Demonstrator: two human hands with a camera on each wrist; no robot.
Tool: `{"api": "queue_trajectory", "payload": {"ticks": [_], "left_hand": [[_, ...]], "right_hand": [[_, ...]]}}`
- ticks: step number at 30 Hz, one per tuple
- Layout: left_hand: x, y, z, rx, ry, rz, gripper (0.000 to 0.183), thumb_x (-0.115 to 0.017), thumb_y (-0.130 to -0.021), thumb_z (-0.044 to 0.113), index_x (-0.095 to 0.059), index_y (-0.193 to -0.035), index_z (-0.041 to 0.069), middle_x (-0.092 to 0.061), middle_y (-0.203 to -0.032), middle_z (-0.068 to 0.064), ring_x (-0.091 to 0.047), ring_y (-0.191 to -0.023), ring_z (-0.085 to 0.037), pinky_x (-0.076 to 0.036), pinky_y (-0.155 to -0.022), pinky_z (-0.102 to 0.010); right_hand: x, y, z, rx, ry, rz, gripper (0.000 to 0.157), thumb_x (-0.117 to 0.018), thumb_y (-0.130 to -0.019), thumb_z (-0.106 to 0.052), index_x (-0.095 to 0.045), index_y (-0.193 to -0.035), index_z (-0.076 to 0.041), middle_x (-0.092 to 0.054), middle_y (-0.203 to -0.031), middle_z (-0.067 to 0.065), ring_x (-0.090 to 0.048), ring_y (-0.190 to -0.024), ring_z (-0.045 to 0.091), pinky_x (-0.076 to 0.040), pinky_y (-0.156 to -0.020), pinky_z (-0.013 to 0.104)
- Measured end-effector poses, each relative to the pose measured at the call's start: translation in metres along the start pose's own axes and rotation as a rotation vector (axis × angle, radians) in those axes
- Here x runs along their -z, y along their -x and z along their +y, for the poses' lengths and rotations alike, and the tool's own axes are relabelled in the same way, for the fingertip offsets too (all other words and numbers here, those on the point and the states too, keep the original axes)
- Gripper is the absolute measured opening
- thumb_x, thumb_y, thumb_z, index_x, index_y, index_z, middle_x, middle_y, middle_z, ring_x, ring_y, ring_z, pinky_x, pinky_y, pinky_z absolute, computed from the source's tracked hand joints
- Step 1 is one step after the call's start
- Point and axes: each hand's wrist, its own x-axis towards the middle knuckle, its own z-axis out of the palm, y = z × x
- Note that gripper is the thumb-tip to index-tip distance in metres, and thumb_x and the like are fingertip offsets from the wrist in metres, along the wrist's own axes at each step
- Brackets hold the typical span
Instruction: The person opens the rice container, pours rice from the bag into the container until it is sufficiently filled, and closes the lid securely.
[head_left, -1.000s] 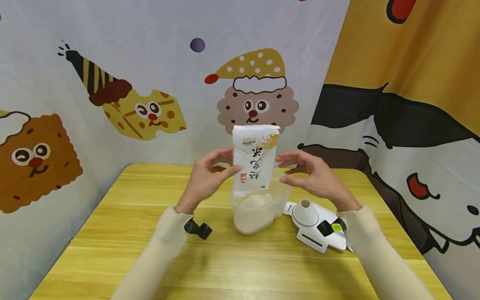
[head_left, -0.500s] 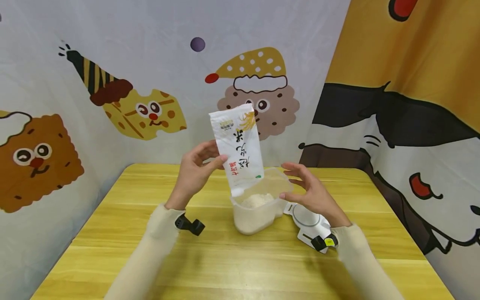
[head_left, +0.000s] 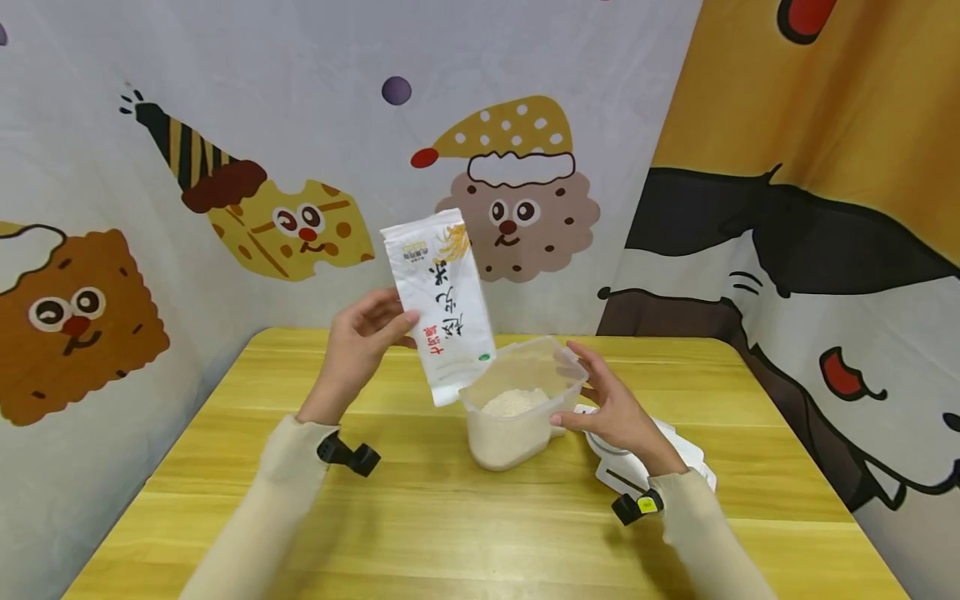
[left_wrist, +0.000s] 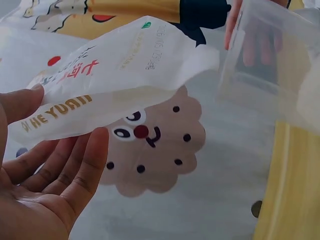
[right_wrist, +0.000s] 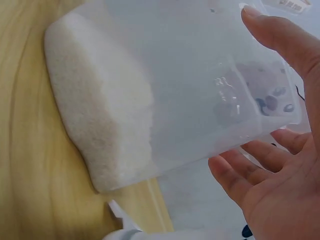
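Observation:
My left hand [head_left: 358,346] holds a white paper rice bag [head_left: 441,304] by its side edge, thumb on the printed front and fingers behind. The bag hangs tilted, its lower end just left of the container's rim; the left wrist view shows that end gaping. A translucent plastic container [head_left: 504,433] stands upright on the table with a mound of white rice [head_left: 516,402] inside. My right hand [head_left: 611,408] grips the container's right side near the rim, thumb at the front and fingers at the back. In the right wrist view the thumb [right_wrist: 280,37] lies along the rim.
A white plastic lid [head_left: 693,454] with a round spout base lies on the table right of the container, partly hidden by my right hand and wrist. The wooden table [head_left: 420,533] ends at a cartoon-printed cloth backdrop [head_left: 315,108].
My left hand has drawn the bag leftward, away from above the container, tilting it. The right hand has come down from beside the bag to the container's side.

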Motion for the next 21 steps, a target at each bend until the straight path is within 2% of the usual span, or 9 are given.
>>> {"api": "queue_trajectory", "payload": {"ticks": [6, 10, 12, 14, 21], "left_hand": [[0.016, 0.007, -0.008, 0.067, 0.003, 0.019, 0.041, -0.072, -0.098, 0.023, -0.062, -0.133, 0.004, -0.072, -0.111, 0.0, -0.072, -0.095, -0.016, -0.065, -0.079, -0.037], [0.026, 0.013, -0.015, 0.103, -0.002, 0.031, 0.043, -0.071, -0.098, 0.025, -0.061, -0.135, 0.004, -0.072, -0.115, 0.002, -0.073, -0.097, -0.015, -0.065, -0.081, -0.04], [0.031, 0.016, -0.018, 0.119, -0.007, 0.03, 0.043, -0.07, -0.099, 0.026, -0.061, -0.135, 0.005, -0.072, -0.117, 0.003, -0.072, -0.098, -0.015, -0.065, -0.081, -0.037], [0.035, 0.019, -0.02, 0.135, -0.005, 0.031, 0.044, -0.07, -0.099, 0.027, -0.06, -0.136, 0.004, -0.072, -0.117, 0.003, -0.072, -0.099, -0.015, -0.065, -0.081, -0.034], [0.05, 0.031, -0.032, 0.198, -0.001, 0.039, 0.046, -0.069, -0.099, 0.028, -0.059, -0.134, -0.001, -0.071, -0.112, 0.003, -0.073, -0.095, -0.014, -0.065, -0.08, -0.033]], "right_hand": [[-0.005, 0.001, 0.002, -0.021, 0.002, 0.026, 0.105, -0.087, -0.082, -0.009, -0.022, -0.163, -0.024, -0.038, -0.162, 0.013, -0.044, -0.144, 0.042, -0.045, -0.105, 0.014], [-0.008, 0.001, 0.003, -0.037, 0.014, 0.053, 0.104, -0.088, -0.081, -0.01, -0.025, -0.162, -0.027, -0.04, -0.161, 0.011, -0.046, -0.144, 0.04, -0.049, -0.111, 0.036], [-0.009, 0.001, 0.004, -0.044, 0.024, 0.067, 0.103, -0.088, -0.081, -0.011, -0.025, -0.161, -0.028, -0.041, -0.16, 0.011, -0.047, -0.143, 0.039, -0.047, -0.113, 0.049], [-0.01, 0.002, 0.005, -0.048, 0.036, 0.08, 0.103, -0.088, -0.081, -0.011, -0.026, -0.161, -0.029, -0.042, -0.16, 0.011, -0.048, -0.143, 0.039, -0.044, -0.113, 0.057], [-0.012, 0.001, 0.004, -0.042, 0.045, 0.09, 0.101, -0.089, -0.081, -0.012, -0.028, -0.161, -0.026, -0.044, -0.158, 0.011, -0.048, -0.143, 0.039, -0.045, -0.112, 0.06]]}}
